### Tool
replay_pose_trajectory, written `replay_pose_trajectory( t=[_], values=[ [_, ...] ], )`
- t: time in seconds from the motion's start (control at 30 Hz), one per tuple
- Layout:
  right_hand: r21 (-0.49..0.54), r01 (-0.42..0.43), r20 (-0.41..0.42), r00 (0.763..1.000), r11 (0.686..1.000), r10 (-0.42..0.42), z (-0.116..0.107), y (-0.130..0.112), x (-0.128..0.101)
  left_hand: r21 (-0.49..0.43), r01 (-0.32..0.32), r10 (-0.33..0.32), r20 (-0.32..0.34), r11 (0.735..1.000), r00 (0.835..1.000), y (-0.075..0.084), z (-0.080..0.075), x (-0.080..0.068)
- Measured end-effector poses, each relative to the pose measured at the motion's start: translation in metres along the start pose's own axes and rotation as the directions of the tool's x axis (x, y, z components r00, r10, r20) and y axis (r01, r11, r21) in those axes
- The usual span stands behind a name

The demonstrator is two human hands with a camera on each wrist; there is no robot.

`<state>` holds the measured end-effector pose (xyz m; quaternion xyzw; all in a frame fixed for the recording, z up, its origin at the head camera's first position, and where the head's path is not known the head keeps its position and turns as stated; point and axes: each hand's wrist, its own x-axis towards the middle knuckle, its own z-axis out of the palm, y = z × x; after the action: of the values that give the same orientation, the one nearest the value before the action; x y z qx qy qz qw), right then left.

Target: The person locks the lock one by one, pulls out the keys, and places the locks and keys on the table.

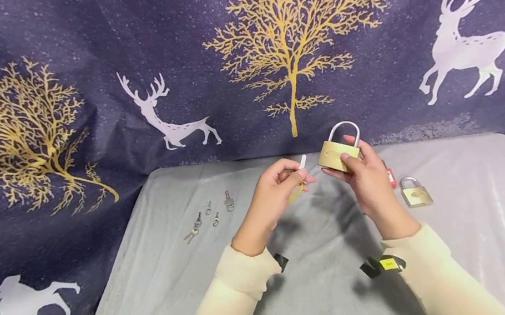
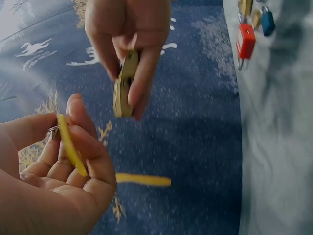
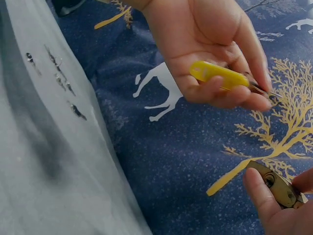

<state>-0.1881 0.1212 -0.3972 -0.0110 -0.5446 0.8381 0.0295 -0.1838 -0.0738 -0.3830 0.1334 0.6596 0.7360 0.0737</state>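
Between thumb and fingers, my left hand [image 1: 271, 194] pinches a key [image 1: 303, 161] with its blade pointing up. A yellow tag [image 3: 218, 75] hangs from the key and lies against the curled fingers. My right hand [image 1: 374, 184] grips a large brass padlock [image 1: 331, 153], thumb on its front face and silver shackle upward. The keyhole side of this padlock [image 3: 275, 186] shows in the right wrist view. Both hands are raised over the far part of the table, with a small gap between key and padlock.
Several loose keys [image 1: 229, 202] lie on the grey-covered table [image 1: 326, 285] at the left. Right of the right hand are a smaller brass padlock [image 1: 417, 196] and a red padlock [image 2: 246, 41], with a blue padlock [image 2: 268, 22] nearby. A dark patterned cloth [image 1: 236, 121] hangs behind.
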Motion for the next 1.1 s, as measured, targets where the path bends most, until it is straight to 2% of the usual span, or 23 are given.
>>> replay_pose_trajectory(
  t=[0.17,0.47,0.6,0.83,1.1],
  values=[
    [-0.028,-0.017,0.035,0.999,0.999,0.018,-0.012,-0.002,-0.006,0.013,0.011,-0.010,-0.057,1.000,0.998,0.000,-0.017,-0.004],
    [-0.081,-0.004,0.076,0.997,0.997,0.010,-0.033,-0.004,-0.016,0.122,0.059,-0.037,-0.177,0.991,0.984,-0.001,-0.056,-0.018],
    [-0.102,0.010,0.073,0.997,0.995,-0.003,-0.042,-0.005,-0.020,0.159,0.082,-0.044,-0.227,0.984,0.973,-0.002,-0.077,-0.028],
    [-0.153,0.016,0.070,0.998,0.988,-0.005,-0.058,-0.006,-0.028,0.227,0.137,-0.072,-0.271,0.964,0.960,-0.010,-0.111,-0.049],
    [-0.202,0.029,0.066,0.998,0.979,-0.016,-0.076,-0.008,-0.036,0.281,0.231,-0.141,-0.308,0.931,0.941,-0.022,-0.139,-0.073]
  ],
)
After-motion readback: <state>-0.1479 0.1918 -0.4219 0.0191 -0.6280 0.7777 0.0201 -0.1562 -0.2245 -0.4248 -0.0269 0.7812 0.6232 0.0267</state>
